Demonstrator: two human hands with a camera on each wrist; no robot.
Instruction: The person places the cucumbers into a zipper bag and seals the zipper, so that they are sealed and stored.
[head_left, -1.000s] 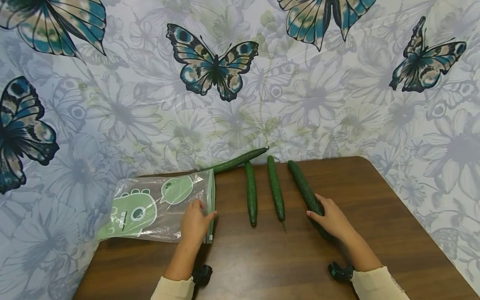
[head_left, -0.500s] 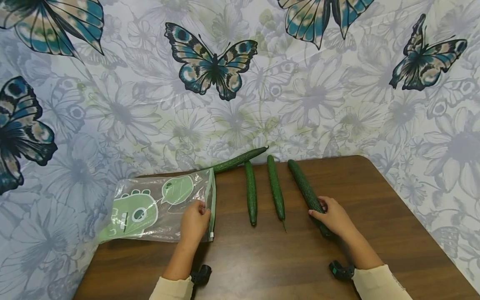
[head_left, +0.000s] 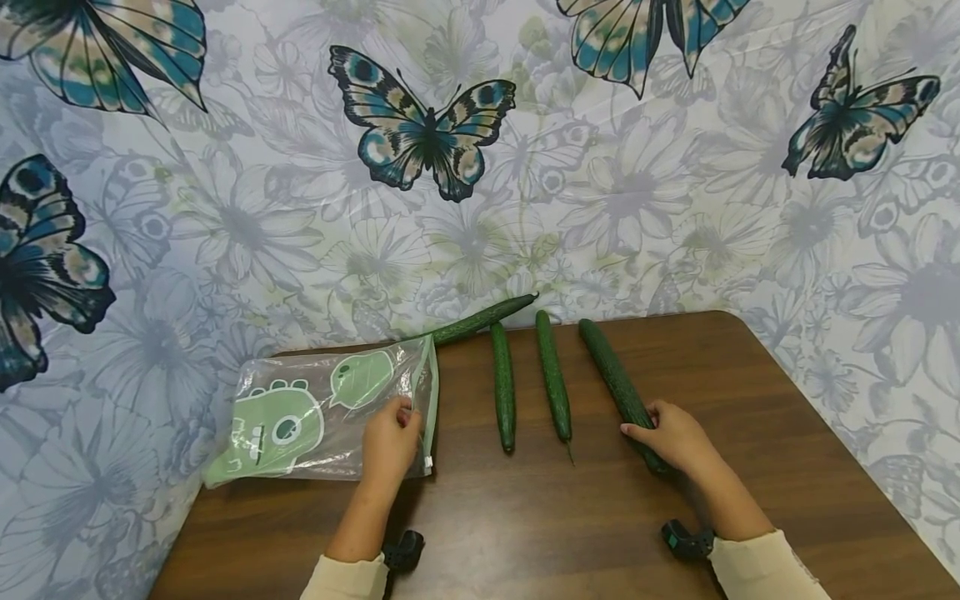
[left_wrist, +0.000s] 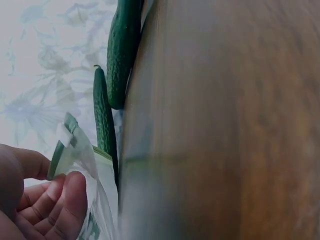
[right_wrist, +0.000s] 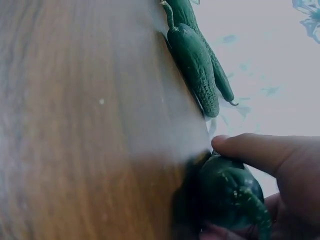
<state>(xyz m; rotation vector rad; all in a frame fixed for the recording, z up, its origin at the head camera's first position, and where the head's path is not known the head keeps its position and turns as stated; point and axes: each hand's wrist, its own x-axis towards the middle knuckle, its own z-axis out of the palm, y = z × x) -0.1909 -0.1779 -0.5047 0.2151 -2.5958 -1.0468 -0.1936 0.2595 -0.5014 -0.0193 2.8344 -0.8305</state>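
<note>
"Clear plastic zip bag with green cartoon prints point(head_left: 315, 417): where does it lie, and why that way round?"

"Mostly flat, at the left of the brown wood-grain table point(head_left: 540, 533), its green-edged mouth facing right. That seems handy, since the cucumbers in the middle and at the right lie on the mouth's side."

"What is the left hand point(head_left: 390, 446) doing?"

"Pinching the film at the mouth between thumb and fingers. The left wrist view shows two green edges apart, so the pinch probably serves to part the layers."

"And the right hand point(head_left: 675, 437)?"

"It grips the thick, dark green, bumpy cucumber point(head_left: 615, 375) at the far right of the row, thumb on the left side. It has the near end, likely the easiest to reach, which leaves most of the length bare. Whether that end is off the table, I can't tell."

"The others?"

"A short, straight green cucumber point(head_left: 503, 387) and a thin-tailed green cucumber point(head_left: 553, 375) lie between the hands, apart, leaving room for fingers. One long, slanting green cucumber point(head_left: 483, 321) lies along the far edge, its left end behind the bag, perhaps out of the way."
</note>
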